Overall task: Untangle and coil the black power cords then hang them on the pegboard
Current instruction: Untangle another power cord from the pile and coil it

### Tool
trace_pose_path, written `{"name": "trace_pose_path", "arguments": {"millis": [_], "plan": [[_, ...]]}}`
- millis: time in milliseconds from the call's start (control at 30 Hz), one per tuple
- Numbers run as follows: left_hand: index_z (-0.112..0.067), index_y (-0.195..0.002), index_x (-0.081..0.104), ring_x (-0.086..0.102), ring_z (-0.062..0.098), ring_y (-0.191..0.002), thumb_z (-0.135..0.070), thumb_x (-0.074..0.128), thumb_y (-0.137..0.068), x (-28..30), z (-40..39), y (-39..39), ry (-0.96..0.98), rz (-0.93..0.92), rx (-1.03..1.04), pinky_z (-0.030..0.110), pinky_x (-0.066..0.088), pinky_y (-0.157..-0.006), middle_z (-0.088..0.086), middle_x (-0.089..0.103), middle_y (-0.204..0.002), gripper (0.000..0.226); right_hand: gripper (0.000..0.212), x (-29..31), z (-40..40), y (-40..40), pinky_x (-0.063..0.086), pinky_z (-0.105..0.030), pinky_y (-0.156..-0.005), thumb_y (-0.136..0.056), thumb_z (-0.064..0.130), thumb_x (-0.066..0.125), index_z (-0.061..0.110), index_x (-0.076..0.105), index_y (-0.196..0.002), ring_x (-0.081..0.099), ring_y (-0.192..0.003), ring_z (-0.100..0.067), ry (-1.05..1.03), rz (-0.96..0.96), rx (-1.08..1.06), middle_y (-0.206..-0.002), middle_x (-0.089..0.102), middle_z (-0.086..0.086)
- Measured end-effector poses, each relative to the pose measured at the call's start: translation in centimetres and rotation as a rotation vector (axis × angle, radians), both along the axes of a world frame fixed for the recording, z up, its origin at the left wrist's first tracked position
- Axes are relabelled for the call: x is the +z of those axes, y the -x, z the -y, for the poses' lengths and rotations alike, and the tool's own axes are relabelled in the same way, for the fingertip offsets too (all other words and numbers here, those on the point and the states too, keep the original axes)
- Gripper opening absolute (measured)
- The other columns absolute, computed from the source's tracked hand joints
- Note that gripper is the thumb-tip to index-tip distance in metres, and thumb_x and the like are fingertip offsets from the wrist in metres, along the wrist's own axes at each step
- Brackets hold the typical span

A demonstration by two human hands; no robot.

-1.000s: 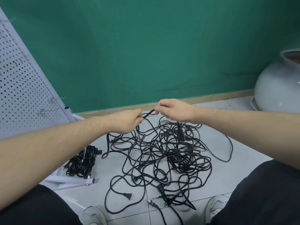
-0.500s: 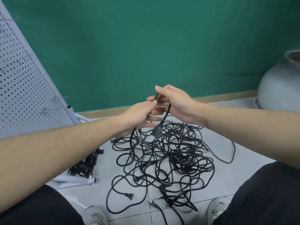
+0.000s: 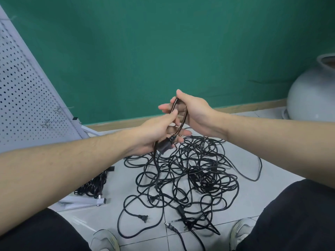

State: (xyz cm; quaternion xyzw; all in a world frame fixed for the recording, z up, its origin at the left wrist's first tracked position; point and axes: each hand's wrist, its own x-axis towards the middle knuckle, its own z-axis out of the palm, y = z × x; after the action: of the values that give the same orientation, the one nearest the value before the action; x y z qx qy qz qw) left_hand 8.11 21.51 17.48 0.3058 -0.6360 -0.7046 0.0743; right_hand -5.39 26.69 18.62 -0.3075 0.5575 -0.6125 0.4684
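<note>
Black power cords (image 3: 188, 178) lie in one tangled heap on the tiled floor (image 3: 272, 194), between the person's knees. Above the heap both hands hold one loop of cord (image 3: 184, 115). The left hand (image 3: 154, 134) has its grip closed around the loop and the cord's plug (image 3: 164, 146), thumb on top. The right hand (image 3: 192, 113) has the loop hooked between thumb and curled fingers. A coiled bundle (image 3: 94, 185) lies at the foot of the white pegboard (image 3: 23, 91) on the left.

Makeshift workroom corner, tiled floor (image 3: 272, 192); green backdrop wall (image 3: 163, 51), leaning white pegboard (image 3: 21, 91), grey urn (image 3: 311, 95)
</note>
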Motion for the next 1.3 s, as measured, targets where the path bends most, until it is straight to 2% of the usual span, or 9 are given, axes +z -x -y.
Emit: {"name": "trace_pose_path", "arguments": {"millis": [233, 367, 467, 633, 733, 967, 1100, 1167, 1300], "plan": [[-0.025, -0.095, 0.053, 0.051, 0.010, -0.055, -0.025, 0.059, -0.103, 0.2, 0.5, -0.4, 0.033, -0.028, -0.138, 0.026, 0.053, -0.055, -0.006, 0.055, -0.077, 0.011, 0.039, 0.1, 0.7, 0.2, 0.053, -0.036, -0.070, -0.110, 0.036, 0.036, 0.015, 0.047, -0.079, 0.062, -0.073, -0.029, 0.019, 0.111, -0.149, -0.069, 0.064, -0.007], [-0.026, -0.108, 0.057, 0.033, 0.005, -0.048, -0.039, 0.050, -0.106, 0.5, 0.3, -0.6, 0.051, 0.031, -0.162, 0.016, 0.029, -0.038, -0.009, 0.049, -0.073, 0.015, 0.041, 0.1, 0.6, -0.2, 0.032, -0.025, -0.042, -0.109, 0.040, 0.035, 0.019, 0.042, -0.075, 0.047, -0.047, -0.020, -0.038, 0.084, -0.107, -0.068, 0.059, -0.006], [-0.027, -0.109, 0.062, 0.021, 0.005, -0.049, -0.049, 0.040, -0.107, 0.4, 0.4, -0.7, 0.050, 0.072, -0.085, 0.013, 0.014, -0.036, -0.009, 0.042, -0.069, 0.032, 0.042, 0.0, 0.4, 0.1, 0.039, -0.025, -0.045, -0.108, 0.048, 0.032, 0.016, 0.050, -0.087, 0.048, -0.040, -0.016, -0.098, 0.070, -0.087, -0.080, 0.066, -0.009], [-0.030, -0.099, 0.062, 0.022, 0.006, -0.047, -0.049, 0.039, -0.108, 0.3, 0.9, -0.4, 0.083, -0.014, 0.044, 0.014, 0.014, -0.038, -0.008, 0.039, -0.067, 0.031, 0.046, -1.2, -0.2, 0.7, 0.049, -0.047, -0.095, -0.107, 0.042, 0.017, 0.015, 0.054, -0.118, 0.068, -0.075, -0.024, -0.172, 0.048, 0.048, -0.072, 0.071, -0.004], [-0.028, -0.095, 0.060, 0.029, 0.009, -0.045, -0.049, 0.039, -0.108, 0.8, 1.2, 0.3, 0.120, -0.117, 0.180, 0.019, 0.028, -0.041, -0.007, 0.038, -0.065, 0.032, 0.041, -2.3, -0.5, 0.0, 0.046, -0.051, -0.101, -0.099, 0.031, 0.025, 0.022, 0.062, -0.110, 0.064, -0.110, -0.032, -0.234, -0.101, 0.208, -0.095, 0.075, -0.002], [-0.021, -0.092, 0.057, 0.043, 0.016, -0.054, -0.044, 0.039, -0.109, 0.8, 2.3, 1.1, 0.206, -0.262, 0.410, 0.036, 0.050, -0.076, -0.007, 0.033, -0.058, 0.033, 0.037, -2.3, -1.6, -2.2, 0.037, -0.039, -0.114, -0.091, 0.025, 0.051, 0.026, 0.061, -0.127, 0.048, -0.133, -0.009, -0.387, -0.614, 0.788, -0.141, 0.057, 0.006], [-0.020, -0.094, 0.055, 0.046, 0.016, -0.049, -0.047, 0.040, -0.108, 0.8, 2.4, 0.9, 0.098, -0.276, 0.423, 0.039, 0.056, -0.077, -0.005, 0.033, -0.060, 0.033, 0.031, -2.4, -1.6, -2.3, 0.043, -0.036, -0.110, -0.106, 0.035, 0.046, 0.018, 0.056, -0.081, 0.067, -0.105, -0.016, -0.391, -0.664, 0.812, -0.095, 0.076, -0.008], [-0.022, -0.095, 0.054, 0.039, 0.012, -0.045, -0.049, 0.040, -0.108, 1.2, 2.7, 0.6, 0.024, -0.257, 0.433, 0.030, 0.057, -0.060, -0.006, 0.035, -0.060, 0.033, 0.043, -2.3, -1.7, -1.7, 0.050, -0.038, -0.091, -0.106, 0.045, 0.043, 0.018, 0.046, -0.073, 0.072, -0.076, -0.021, -0.399, -0.615, 0.790, -0.058, 0.056, -0.005], [-0.026, -0.095, 0.052, 0.019, 0.005, -0.045, -0.052, 0.042, -0.106, 1.7, 4.0, -0.6, -0.123, -0.167, 0.424, 0.015, 0.019, -0.036, -0.009, 0.031, -0.059, 0.031, 0.044, -1.8, -1.8, 0.4, 0.043, -0.030, -0.060, -0.100, 0.046, 0.056, 0.019, 0.044, -0.066, 0.047, -0.047, -0.015, -0.340, -0.609, 0.687, -0.054, 0.043, 0.002]]}}
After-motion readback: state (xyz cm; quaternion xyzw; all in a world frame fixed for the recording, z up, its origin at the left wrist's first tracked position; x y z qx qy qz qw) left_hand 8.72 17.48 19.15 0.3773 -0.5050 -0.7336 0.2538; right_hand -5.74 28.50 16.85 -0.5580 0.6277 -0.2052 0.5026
